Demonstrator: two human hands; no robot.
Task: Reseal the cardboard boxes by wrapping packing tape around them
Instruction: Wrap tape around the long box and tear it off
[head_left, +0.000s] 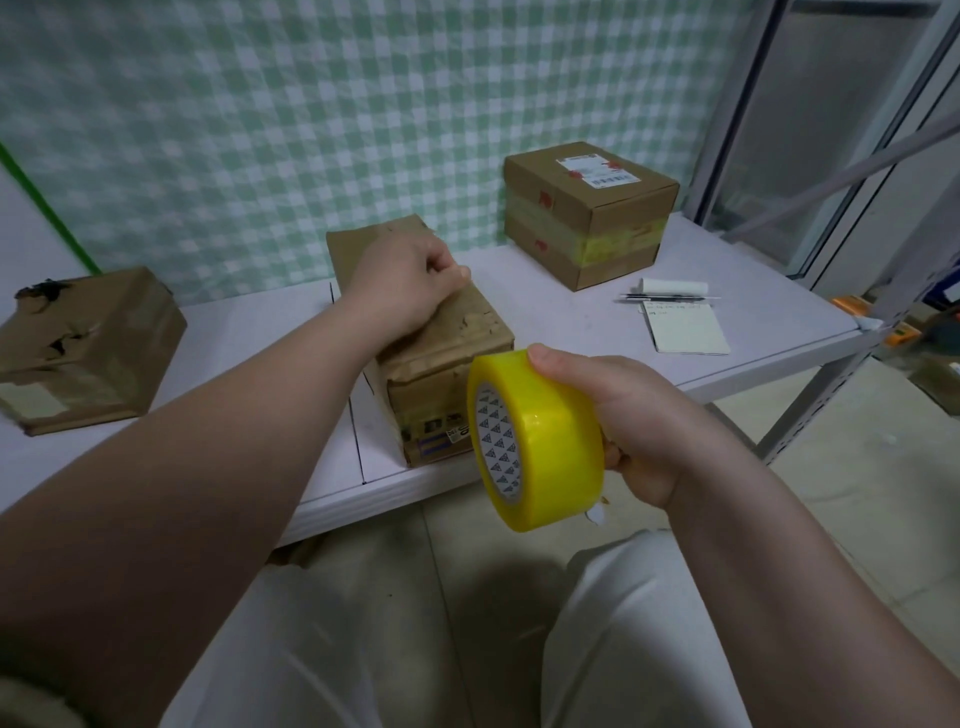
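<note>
left grip (410, 283): laid on top of worn middle box (447, 358), fingers curled, whether anything is pinched cannot be told | right grip (639, 415): wrapped round yellow tape roll (545, 436), held off the bench (571, 332) edge, near that box's front end | taped box (587, 213): set back right | torn box (88, 348): set left

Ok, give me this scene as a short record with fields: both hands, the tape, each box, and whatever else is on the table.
left hand: rests on the middle box, fingers curled; unclear whether it pinches anything
right hand: grips the yellow tape roll, in the air in front of the table
middle box: crumpled, near the table's front edge
left box: torn, standing apart
far box: already banded with yellowish tape
other: notepad and pens on the table's right side
</note>
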